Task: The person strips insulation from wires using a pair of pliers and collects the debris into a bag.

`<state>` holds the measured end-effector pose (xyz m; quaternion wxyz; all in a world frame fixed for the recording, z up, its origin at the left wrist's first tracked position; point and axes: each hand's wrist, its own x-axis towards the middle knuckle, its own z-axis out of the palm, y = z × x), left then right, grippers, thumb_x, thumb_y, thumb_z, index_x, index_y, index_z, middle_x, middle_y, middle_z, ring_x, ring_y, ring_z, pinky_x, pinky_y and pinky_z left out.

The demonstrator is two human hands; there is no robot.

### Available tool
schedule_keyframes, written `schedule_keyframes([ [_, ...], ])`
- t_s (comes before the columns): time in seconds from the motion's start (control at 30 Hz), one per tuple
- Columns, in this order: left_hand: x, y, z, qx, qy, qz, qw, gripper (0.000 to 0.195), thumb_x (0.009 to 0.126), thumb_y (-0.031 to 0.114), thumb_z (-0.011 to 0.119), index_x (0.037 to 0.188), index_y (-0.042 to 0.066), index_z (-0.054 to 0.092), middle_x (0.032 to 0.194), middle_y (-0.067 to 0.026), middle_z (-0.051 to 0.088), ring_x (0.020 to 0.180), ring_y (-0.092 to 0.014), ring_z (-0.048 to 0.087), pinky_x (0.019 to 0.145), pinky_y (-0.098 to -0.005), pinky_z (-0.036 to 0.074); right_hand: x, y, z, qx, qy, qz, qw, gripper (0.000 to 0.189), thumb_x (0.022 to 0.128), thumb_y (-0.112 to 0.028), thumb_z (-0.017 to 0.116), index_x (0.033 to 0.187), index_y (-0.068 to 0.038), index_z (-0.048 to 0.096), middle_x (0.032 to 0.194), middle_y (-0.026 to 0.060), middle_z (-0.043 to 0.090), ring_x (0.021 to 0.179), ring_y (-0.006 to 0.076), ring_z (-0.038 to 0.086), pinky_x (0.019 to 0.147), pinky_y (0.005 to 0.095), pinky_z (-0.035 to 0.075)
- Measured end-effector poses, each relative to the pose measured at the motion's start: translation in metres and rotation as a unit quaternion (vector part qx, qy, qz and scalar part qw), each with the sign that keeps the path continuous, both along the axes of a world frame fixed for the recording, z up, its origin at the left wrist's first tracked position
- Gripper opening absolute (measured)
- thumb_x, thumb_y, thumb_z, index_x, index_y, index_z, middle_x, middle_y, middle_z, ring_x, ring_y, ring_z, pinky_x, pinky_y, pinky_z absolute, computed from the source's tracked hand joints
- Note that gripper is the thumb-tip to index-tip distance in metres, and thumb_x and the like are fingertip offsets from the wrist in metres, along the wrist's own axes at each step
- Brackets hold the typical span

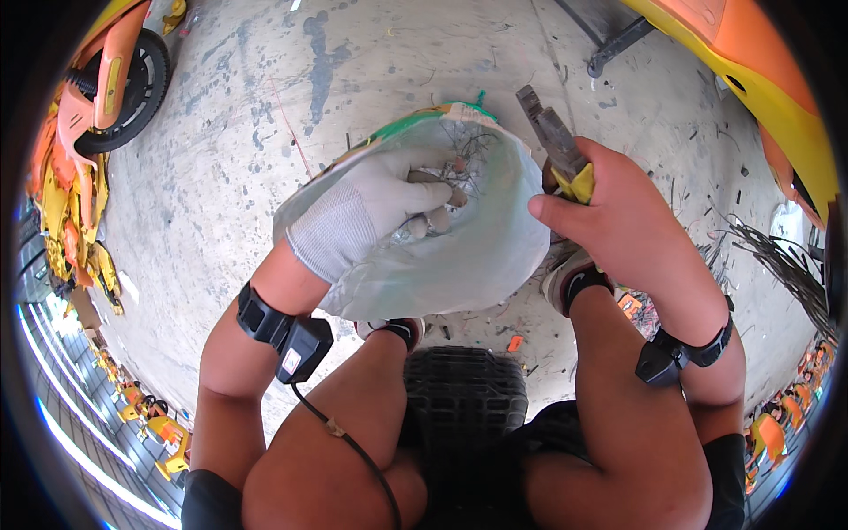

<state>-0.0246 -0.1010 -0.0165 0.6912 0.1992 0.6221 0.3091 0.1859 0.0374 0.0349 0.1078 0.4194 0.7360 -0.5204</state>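
Observation:
My left hand (391, 192), in a pale knit work glove with darkened fingertips, reaches into the mouth of a whitish woven plastic sack (464, 278). Thin wire scraps (474, 149) lie in the sack around its fingertips; whether the fingers grip any is unclear. Bare of any glove, my right hand (616, 205) is closed around the yellow handles of metal pliers (553, 129). The pliers' jaws point up and away, just beyond the sack's right rim. Green and yellow trim (404, 126) runs along the sack's far edge.
Below the sack is a ribbed black plastic seat or crate (467, 381) between my legs. Dark cable strands (785, 265) lie at right. Orange-yellow vehicle bodywork (735, 59) rises at upper right, a black wheel (136, 93) at upper left. Scraps litter the concrete floor (225, 218).

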Motion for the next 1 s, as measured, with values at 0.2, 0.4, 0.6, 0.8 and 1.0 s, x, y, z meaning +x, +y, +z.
schedule_keyframes([
  [0.2,-0.006,-0.012,0.032,0.0,0.005,-0.001,1.0,0.041,0.096,0.011,0.061,0.133,-0.006,0.058,0.095,-0.0088,0.072,0.071,-0.008,0.061,0.062,-0.0211,0.046,0.003,0.002,0.02,-0.012,0.037,-0.046,0.998,0.023,0.086,-0.007,0.073,0.101,0.001,0.057,0.094,0.0098,0.069,0.088,0.0112,0.061,0.081,0.0292,0.05],
  [0.4,-0.007,-0.021,0.047,0.011,-0.038,0.026,0.999,0.029,0.096,0.011,0.06,0.121,-0.004,0.063,0.092,-0.0073,0.073,0.071,-0.009,0.064,0.061,-0.0217,0.048,-0.015,-0.015,0.041,-0.15,0.117,-0.056,0.98,0.02,0.084,0.0,0.07,0.1,-0.001,0.057,0.108,0.0123,0.07,0.089,0.0133,0.061,0.082,0.0305,0.051],
  [0.6,-0.003,-0.02,0.057,0.006,-0.073,0.004,0.997,0.02,0.097,0.012,0.06,0.111,-0.002,0.063,0.091,-0.0065,0.073,0.068,-0.009,0.063,0.058,-0.0225,0.048,-0.033,-0.029,0.04,-0.063,0.045,0.018,0.997,0.019,0.084,-0.006,0.072,0.098,-0.004,0.059,0.093,0.0053,0.069,0.079,0.0141,0.059,0.077,0.031,0.05],
  [0.8,-0.004,-0.025,0.055,-0.001,-0.079,0.028,0.997,0.022,0.099,0.015,0.057,0.112,-0.001,0.062,0.09,-0.0068,0.073,0.067,-0.009,0.064,0.058,-0.0217,0.047,-0.031,-0.032,0.037,-0.032,0.057,0.01,0.998,0.021,0.086,-0.009,0.071,0.102,-0.002,0.059,0.083,0.0103,0.067,0.078,0.0262,0.065,0.074,0.0363,0.051],
  [1.0,-0.007,-0.033,0.034,-0.026,0.025,0.039,0.999,0.026,0.1,0.02,0.055,0.109,-0.003,0.064,0.088,-0.0065,0.072,0.07,-0.009,0.066,0.06,-0.0217,0.049,-0.014,-0.019,0.038,0.001,0.062,-0.029,0.998,0.017,0.086,-0.009,0.073,0.095,-0.002,0.059,0.079,0.0092,0.066,0.072,0.0203,0.063,0.07,0.0338,0.051],
])
